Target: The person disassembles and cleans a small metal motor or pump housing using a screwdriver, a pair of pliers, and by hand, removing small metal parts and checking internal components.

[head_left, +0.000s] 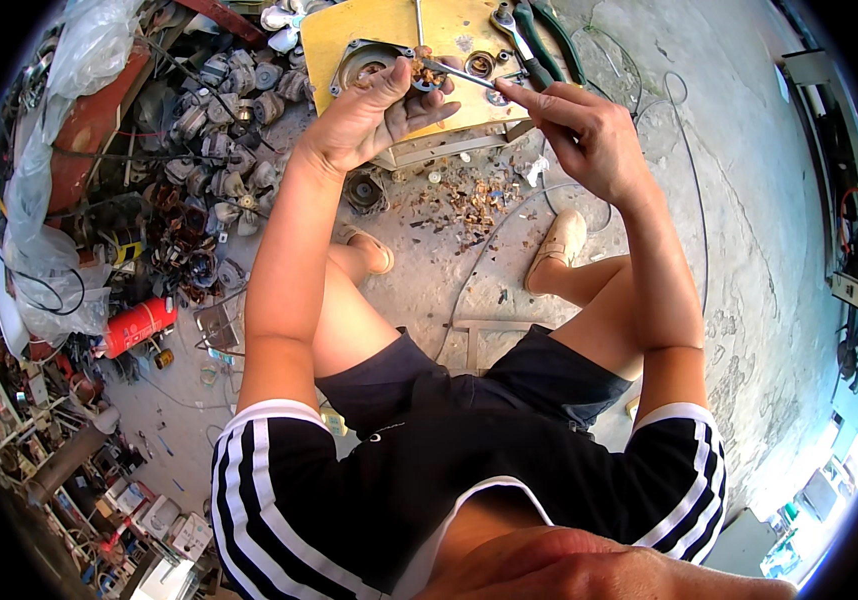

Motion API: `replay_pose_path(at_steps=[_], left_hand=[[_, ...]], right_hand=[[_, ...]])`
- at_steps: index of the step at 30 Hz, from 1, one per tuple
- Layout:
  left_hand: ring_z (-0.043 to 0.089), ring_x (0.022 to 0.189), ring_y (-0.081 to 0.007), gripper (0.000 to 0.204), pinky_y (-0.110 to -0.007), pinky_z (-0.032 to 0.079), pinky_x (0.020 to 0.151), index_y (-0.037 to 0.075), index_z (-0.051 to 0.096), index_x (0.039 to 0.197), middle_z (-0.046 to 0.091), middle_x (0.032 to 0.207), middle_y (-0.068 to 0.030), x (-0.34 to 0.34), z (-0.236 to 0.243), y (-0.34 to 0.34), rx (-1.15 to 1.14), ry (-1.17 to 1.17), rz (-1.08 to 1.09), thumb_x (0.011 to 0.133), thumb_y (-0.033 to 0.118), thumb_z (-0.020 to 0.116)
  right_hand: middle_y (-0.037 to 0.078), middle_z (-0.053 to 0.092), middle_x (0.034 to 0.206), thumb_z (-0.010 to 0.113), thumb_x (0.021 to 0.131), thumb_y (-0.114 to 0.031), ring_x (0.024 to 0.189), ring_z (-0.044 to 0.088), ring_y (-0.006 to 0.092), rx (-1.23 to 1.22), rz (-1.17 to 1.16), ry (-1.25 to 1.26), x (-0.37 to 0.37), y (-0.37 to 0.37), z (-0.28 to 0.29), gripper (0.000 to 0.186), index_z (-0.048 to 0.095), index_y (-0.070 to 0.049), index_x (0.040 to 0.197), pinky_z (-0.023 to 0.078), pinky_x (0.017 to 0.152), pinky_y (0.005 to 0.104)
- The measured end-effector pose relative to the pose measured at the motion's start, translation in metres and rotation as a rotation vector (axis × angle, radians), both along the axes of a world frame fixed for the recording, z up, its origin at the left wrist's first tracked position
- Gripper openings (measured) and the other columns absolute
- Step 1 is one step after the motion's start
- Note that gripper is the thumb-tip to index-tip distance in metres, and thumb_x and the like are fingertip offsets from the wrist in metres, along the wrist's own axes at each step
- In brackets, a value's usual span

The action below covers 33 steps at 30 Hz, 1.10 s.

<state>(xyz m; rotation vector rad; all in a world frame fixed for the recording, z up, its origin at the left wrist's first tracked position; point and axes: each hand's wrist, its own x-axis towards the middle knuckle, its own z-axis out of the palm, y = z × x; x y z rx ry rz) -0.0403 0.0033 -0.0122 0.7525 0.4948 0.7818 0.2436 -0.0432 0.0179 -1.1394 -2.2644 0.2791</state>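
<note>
My left hand (369, 115) grips a small metal part with tangled copper (423, 70) over the near edge of a yellow board (329, 30). My right hand (579, 135) is closed on a thin metal tool (467, 75), like a screwdriver, its tip at that copper. On the board are a metal housing (362, 62) behind my left hand, a ring-shaped part (480, 63), a ratchet wrench (524, 45) and dark green-handled pliers (564, 50).
A pile of small metal motor parts (234, 100) lies left of the board, with plastic sheeting (79, 60) and a red cylinder (139, 325) farther left. Copper scraps (484, 200) and cables (699, 200) lie on the concrete floor. A metal frame (829, 170) stands at the right.
</note>
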Motion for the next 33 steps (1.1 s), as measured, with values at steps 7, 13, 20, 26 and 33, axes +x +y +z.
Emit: replay_pose_path(at_steps=[7,13,20,26,33], left_hand=[[0.065,0.102,-0.0149,0.054,-0.042,0.049,0.109,-0.003,0.052,0.135,0.065,0.113,-0.0074,0.0,0.0,0.003,0.04,0.015,0.058,0.096,0.034,0.063],[0.065,0.106,-0.0149,0.05,-0.041,0.051,0.107,-0.003,0.054,0.132,0.065,0.118,-0.0088,0.001,0.0,0.0,0.037,0.022,0.064,0.097,0.033,0.062],[0.064,0.101,-0.0145,0.047,-0.041,0.051,0.108,-0.001,0.059,0.127,0.06,0.13,-0.0075,0.001,-0.004,0.001,0.017,0.012,0.063,0.095,0.034,0.063],[0.062,0.103,-0.0143,0.047,-0.042,0.05,0.109,-0.002,0.06,0.126,0.06,0.131,-0.0074,0.001,-0.001,-0.003,-0.006,0.014,0.088,0.095,0.033,0.063],[0.062,0.099,-0.0134,0.049,-0.043,0.051,0.108,-0.002,0.058,0.128,0.06,0.13,-0.007,0.0,-0.003,-0.003,-0.009,-0.03,0.076,0.095,0.033,0.062]], right_hand=[[0.001,0.058,0.076,0.065,0.082,-0.004,0.067,0.061,0.023,0.045,-0.095,-0.048,-0.008,-0.006,0.006,0.06,0.063,-0.034,0.133,0.052,0.06,0.0347],[0.0,0.058,0.077,0.064,0.082,-0.006,0.068,0.062,0.0231,0.053,-0.088,-0.052,-0.011,-0.007,0.004,0.059,0.063,-0.035,0.133,0.052,0.059,0.0349],[0.0,0.057,0.074,0.064,0.082,-0.006,0.067,0.061,0.0231,0.083,-0.07,-0.076,-0.011,-0.006,-0.001,0.061,0.061,-0.036,0.135,0.052,0.058,0.0354],[0.003,0.063,0.083,0.065,0.078,0.004,0.072,0.061,0.0226,0.059,-0.06,-0.084,-0.016,-0.01,0.004,0.061,0.067,-0.028,0.13,0.052,0.063,0.0353],[0.001,0.06,0.079,0.065,0.078,0.002,0.07,0.06,0.0224,0.137,-0.02,-0.111,-0.013,-0.005,0.001,0.066,0.064,-0.032,0.133,0.052,0.061,0.035]])
